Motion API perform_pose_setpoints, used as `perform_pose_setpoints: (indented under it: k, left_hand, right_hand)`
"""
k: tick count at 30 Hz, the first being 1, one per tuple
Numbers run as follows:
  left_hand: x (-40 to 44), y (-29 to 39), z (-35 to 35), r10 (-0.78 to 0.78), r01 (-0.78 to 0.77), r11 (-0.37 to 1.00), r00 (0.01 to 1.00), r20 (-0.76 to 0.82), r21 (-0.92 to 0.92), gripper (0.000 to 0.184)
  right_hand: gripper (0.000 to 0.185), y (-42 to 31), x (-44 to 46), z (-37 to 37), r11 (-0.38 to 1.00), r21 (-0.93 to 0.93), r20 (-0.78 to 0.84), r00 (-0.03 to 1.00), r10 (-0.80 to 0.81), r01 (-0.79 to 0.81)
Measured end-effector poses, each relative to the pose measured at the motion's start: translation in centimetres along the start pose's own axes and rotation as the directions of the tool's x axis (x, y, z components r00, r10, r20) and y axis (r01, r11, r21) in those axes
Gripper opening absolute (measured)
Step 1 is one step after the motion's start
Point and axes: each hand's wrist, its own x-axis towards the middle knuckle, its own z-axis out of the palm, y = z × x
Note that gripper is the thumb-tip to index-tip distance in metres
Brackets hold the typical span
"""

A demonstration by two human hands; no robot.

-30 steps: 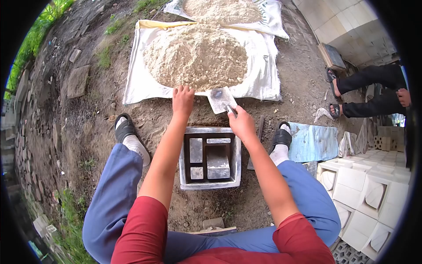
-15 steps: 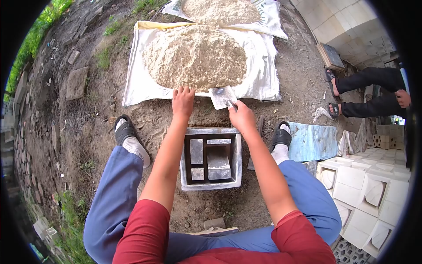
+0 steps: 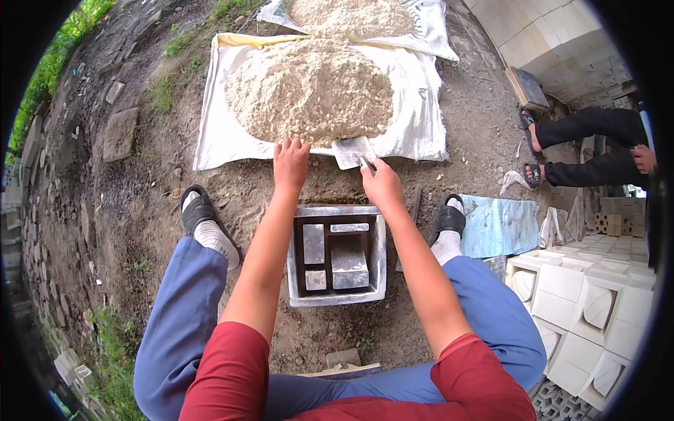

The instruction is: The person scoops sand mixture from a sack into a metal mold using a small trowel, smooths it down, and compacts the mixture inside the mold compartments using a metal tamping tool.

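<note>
My right hand point(image 3: 382, 184) grips the handle of a trowel point(image 3: 352, 152). Its flat, pale-dusted blade lies at the near edge of a pile of damp, sandy mix point(image 3: 312, 91). My left hand point(image 3: 291, 165) rests palm down at the same edge, left of the blade. Its fingers are bent forward against the mix, with the tips partly hidden. Between my forearms a square metal mold point(image 3: 338, 300) stands on the ground. Inside it are several grey rectangular blocks, one point(image 3: 349, 270) larger than the others.
A white sack sheet point(image 3: 414, 105) lies under the pile, with a second heap point(image 3: 354, 17) behind it. Stacked pale blocks point(image 3: 562, 291) and a blue sheet point(image 3: 498, 226) are to my right. Another person's sandalled feet point(image 3: 533, 175) stand at the far right.
The trowel and my right hand have shifted very slightly left. My left hand stays at the edge of the pile, and the mold looks unchanged.
</note>
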Motion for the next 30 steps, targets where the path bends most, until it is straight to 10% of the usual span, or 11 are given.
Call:
perform_pose_setpoints:
  k: [30]
  left_hand:
    - [0.1, 0.0, 0.1, 0.0, 0.0, 1.0, 1.0, -0.021, 0.023, 0.004]
  right_hand:
    - [0.036, -0.7, 3.2, -0.1, 0.999, -0.007, 0.037, 0.998, 0.042, -0.042]
